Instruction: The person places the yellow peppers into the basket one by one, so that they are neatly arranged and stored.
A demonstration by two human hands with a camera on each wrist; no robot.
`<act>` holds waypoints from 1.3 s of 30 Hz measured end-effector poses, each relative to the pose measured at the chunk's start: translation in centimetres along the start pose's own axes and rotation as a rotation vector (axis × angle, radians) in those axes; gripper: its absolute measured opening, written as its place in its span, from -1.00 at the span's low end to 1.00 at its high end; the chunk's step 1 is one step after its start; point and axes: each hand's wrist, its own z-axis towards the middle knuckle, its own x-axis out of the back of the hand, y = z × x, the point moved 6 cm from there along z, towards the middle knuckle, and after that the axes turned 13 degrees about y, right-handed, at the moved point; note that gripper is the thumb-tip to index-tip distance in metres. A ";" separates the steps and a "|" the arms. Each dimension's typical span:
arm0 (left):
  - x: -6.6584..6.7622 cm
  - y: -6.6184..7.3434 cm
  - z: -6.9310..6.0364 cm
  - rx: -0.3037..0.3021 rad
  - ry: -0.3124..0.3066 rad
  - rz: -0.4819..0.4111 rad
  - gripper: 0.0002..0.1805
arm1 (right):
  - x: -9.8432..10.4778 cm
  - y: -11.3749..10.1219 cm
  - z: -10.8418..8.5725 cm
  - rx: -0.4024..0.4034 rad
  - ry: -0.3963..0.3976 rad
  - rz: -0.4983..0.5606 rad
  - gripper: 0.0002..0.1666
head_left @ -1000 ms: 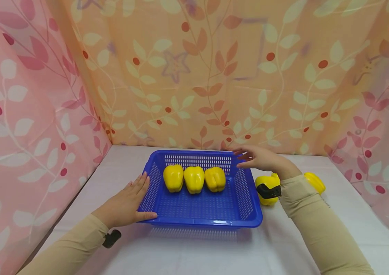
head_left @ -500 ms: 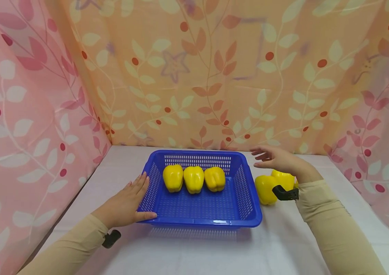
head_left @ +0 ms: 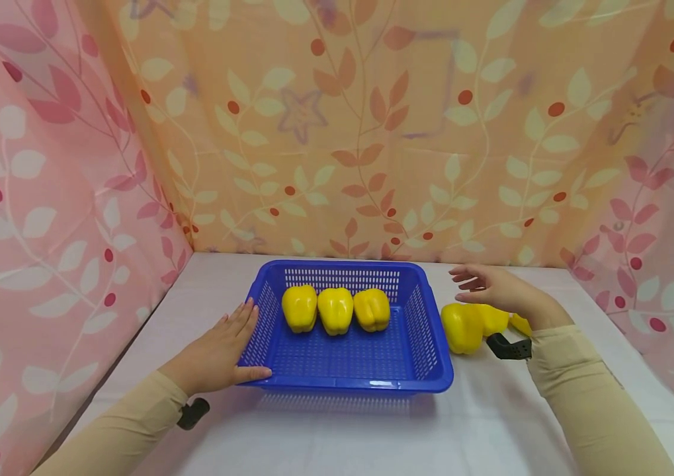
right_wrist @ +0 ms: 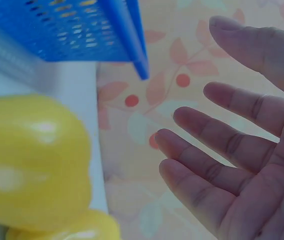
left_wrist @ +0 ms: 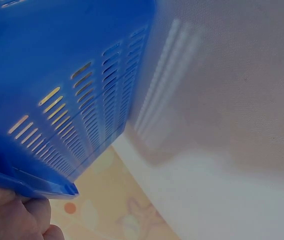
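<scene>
Three yellow bell peppers (head_left: 335,311) sit in a row inside the blue basket (head_left: 360,383). The left hand (head_left: 211,354) rests on the basket's left rim with straight fingers, its thumb at the front corner; in the left wrist view its fingers (left_wrist: 17,217) lie at the rim of the basket (left_wrist: 57,45). Right of the basket, the right hand (head_left: 500,291) hovers over more yellow peppers (head_left: 462,328), holding nothing. The right wrist view shows its fingers (right_wrist: 217,135) spread apart, with a pepper (right_wrist: 32,160) beside them and the basket's corner (right_wrist: 122,30) above.
White cloth covers the table (head_left: 337,443). Patterned curtains (head_left: 372,132) stand behind it and along both sides. Another yellow pepper (head_left: 520,324) is partly hidden behind the right wrist, which carries a black strap piece (head_left: 509,346).
The right hand has moved rightward from above the basket's back right corner to above the peppers outside. The left hand and the three peppers in the basket stay in place.
</scene>
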 end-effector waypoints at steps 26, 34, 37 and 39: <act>0.0 -0.1 0.0 0.003 0.003 -0.006 0.18 | -1.7 5.5 -2.5 -0.085 0.039 0.018 -0.26; -0.1 -0.1 0.0 0.002 0.004 -0.002 0.18 | -2.6 6.0 -3.2 -0.092 0.080 -0.048 -0.12; 0.0 0.0 0.0 0.007 0.002 -0.006 0.17 | -2.7 6.2 -3.4 -0.102 0.089 -0.053 -0.10; 0.0 0.0 0.0 0.009 0.000 -0.008 0.18 | -2.8 6.3 -3.5 -0.101 0.088 -0.063 -0.10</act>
